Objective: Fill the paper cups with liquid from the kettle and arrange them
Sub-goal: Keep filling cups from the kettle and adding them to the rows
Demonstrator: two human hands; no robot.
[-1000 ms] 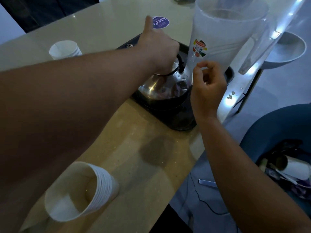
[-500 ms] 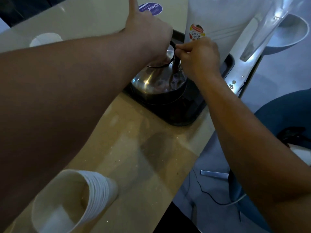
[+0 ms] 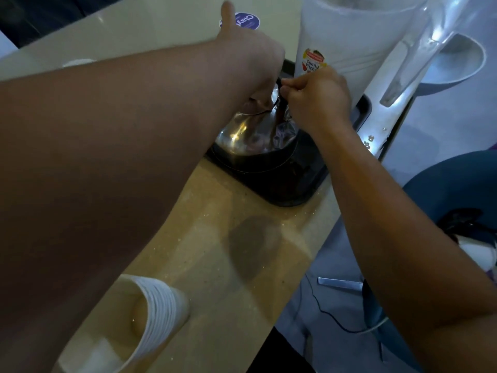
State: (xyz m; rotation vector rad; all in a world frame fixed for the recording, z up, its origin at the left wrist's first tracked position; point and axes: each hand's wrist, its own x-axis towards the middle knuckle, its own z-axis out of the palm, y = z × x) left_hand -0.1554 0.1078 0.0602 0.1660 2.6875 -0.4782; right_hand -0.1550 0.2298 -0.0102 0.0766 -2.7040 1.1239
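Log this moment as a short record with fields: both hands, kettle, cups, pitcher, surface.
left hand: left hand grips the kettle's top, thumb raised
right hand: right hand pinches the dark handle beside it
kettle: shiny steel kettle sits on a black tray
cups: stack of white paper cups lies on its side, near edge
pitcher: translucent white plastic pitcher stands behind the kettle
surface: beige speckled countertop
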